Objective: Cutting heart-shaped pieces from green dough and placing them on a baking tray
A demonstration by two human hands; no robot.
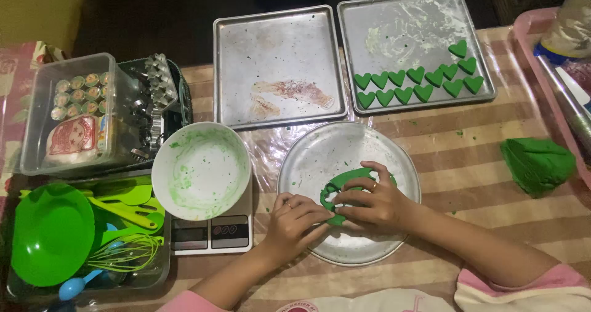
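Note:
A round metal plate (320,152) lies on the table in front of me with a flattened sheet of green dough (348,179) on it. My right hand (372,201) presses down on the near part of the dough, fingers curled. My left hand (295,219) rests at the plate's left rim, fingertips touching the dough next to the right hand. Whether a cutter is under the fingers is hidden. Several green heart-shaped dough pieces (418,81) sit in rows on the right baking tray (394,16).
An empty baking tray (274,47) lies at the back middle. A white bowl (200,170) smeared green stands on a kitchen scale (212,233). A lump of green dough (537,163) lies right. Left are a clear container (74,115), metal cutters (157,81) and green utensils (117,216).

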